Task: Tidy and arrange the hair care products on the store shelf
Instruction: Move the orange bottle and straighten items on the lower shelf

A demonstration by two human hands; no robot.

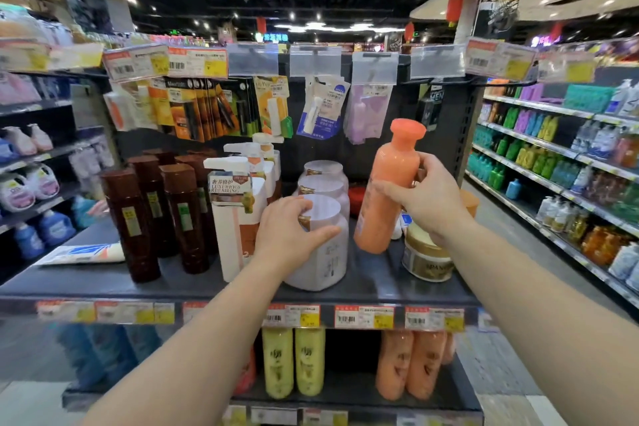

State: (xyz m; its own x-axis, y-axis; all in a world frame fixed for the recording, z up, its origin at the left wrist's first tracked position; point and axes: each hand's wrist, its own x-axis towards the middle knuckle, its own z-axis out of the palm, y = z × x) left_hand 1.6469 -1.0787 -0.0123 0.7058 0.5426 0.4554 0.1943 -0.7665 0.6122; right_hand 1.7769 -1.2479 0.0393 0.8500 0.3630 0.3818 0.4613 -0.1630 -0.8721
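1. Nearest the camera, the shelf (363, 282) edge is carrying price tags (364, 316), and everything below is placed relative to the front jar (323, 245) standing just behind that edge.
2. The left hand (288, 233) is curling over the front jar's lid and shoulder, fingers wrapped round it, thumb stretching across its right side. The jar is sitting on the shelf, first in a row with two more jars (323, 180) directly behind it.
3. Just right of the front jar, the right hand (427, 197) is gripping an orange bottle (389, 190) round its middle, fingers closed on it. The bottle is leaning left at the base and appears lifted off the shelf, though the base contact is hard to judge.
4. Right of the jar and partly under the right wrist, a gold tub (427, 258) is resting near the shelf's front.
5. Left of the jar, pump bottles (238, 214) are standing touching or nearly touching it, and brown bottles (152, 214) are lined up farther left.
6. Behind and above the jar row, carded packs (321, 111) are hanging from hooks.
7. Risks, as I judge them: the tilted bottle's base could be swinging into the front jar or clipping the gold tub and nudging it off the edge; sliding the jar leftward could be toppling the tall pump bottles into the brown ones; raising the bottle higher could be snagging the hanging packs.
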